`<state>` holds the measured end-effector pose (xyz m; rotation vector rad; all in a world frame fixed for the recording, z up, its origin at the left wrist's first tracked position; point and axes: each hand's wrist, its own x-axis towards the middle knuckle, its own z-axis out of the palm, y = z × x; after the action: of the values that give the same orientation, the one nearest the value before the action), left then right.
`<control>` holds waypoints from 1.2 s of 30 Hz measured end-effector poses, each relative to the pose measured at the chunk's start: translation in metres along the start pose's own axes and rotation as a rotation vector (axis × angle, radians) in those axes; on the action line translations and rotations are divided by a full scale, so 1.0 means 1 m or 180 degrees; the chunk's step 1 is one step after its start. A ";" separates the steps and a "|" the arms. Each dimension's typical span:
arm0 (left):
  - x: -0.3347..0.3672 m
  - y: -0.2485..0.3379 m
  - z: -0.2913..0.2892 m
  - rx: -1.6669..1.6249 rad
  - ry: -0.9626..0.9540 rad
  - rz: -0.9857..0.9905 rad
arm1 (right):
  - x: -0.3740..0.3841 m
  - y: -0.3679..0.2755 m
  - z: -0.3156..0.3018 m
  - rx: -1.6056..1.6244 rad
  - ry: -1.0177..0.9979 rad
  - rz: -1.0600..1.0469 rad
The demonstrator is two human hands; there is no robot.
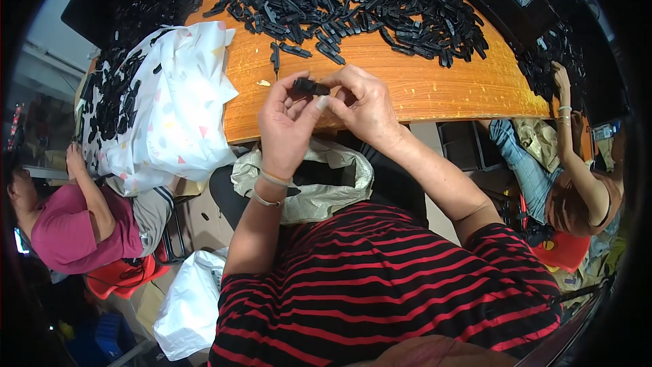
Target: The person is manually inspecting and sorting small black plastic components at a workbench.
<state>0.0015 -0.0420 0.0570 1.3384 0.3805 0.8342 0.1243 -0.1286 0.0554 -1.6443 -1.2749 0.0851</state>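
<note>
Between my two hands, above the near edge of the table, is a small black plastic piece [310, 86]. My left hand [282, 121] grips its left side between thumb and curled fingers. On the other end, the fingertips and thumb of my right hand [365, 100] pinch it; they partly cover it. A few loose black plastic parts [295, 50] lie just beyond my hands. Farther back spreads a large heap of similar black parts [360, 7]. Below my hands, an open woven sack [343, 190] rests at my lap, its inside dark.
The orange wooden table [441, 98] curves around me. At left, a patterned white plastic sheet [180, 102] lies over it beside more black parts and a seated person [81, 224]. Another person [577, 197] sits at right, one hand at a black heap. A white bag [190, 306] stands on the floor.
</note>
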 end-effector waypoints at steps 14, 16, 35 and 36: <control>-0.017 0.005 0.007 0.1005 0.0290 0.0602 | -0.003 -0.006 0.001 0.0836 -0.0531 0.0787; -0.016 0.007 0.010 0.0572 0.0406 0.0495 | -0.003 -0.005 0.004 0.0647 -0.0372 0.0564; -0.107 -0.009 -0.111 0.4274 -0.1012 0.0123 | -0.082 0.017 0.049 -0.0269 -0.1593 -0.0010; -0.109 -0.013 -0.106 0.4262 -0.1027 0.0152 | -0.086 0.021 0.050 -0.0520 -0.2110 -0.0023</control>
<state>-0.1388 -0.0466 -0.0018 2.6755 0.6951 0.3078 0.0724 -0.1599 -0.0261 -1.8223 -1.8173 0.5735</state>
